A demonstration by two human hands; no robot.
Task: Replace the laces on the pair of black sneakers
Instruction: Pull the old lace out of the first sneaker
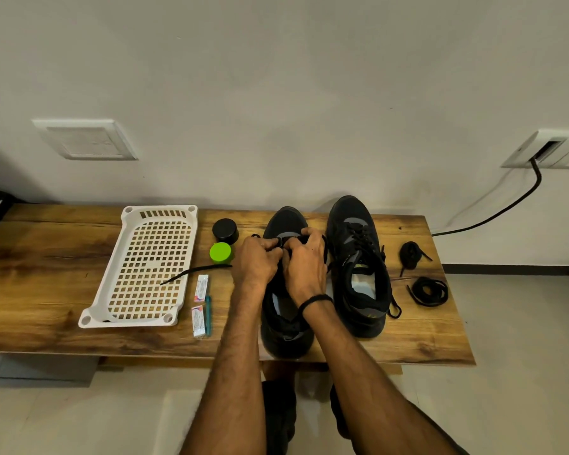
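Note:
Two black sneakers stand side by side on the wooden table (46, 297), toes toward the wall. Over the eyelet area of the left sneaker (284, 333), my left hand (256, 261) and my right hand (304, 267) are both curled, pinching a black lace (191, 272) near the toe. That lace trails left across the table onto the white tray. The right sneaker (358, 257) is laced, with lace ends hanging at its side. Two coiled black laces lie at the right, one (409, 252) farther back, the other (429, 290) nearer.
A white perforated tray (145, 267) lies at the left. A black round container (225, 230) and a green-lidded one (220, 252) stand beside the left sneaker. Two small white packets (201, 287) and a teal pen (207, 315) lie near the front. A black cable (506, 208) hangs from a wall socket.

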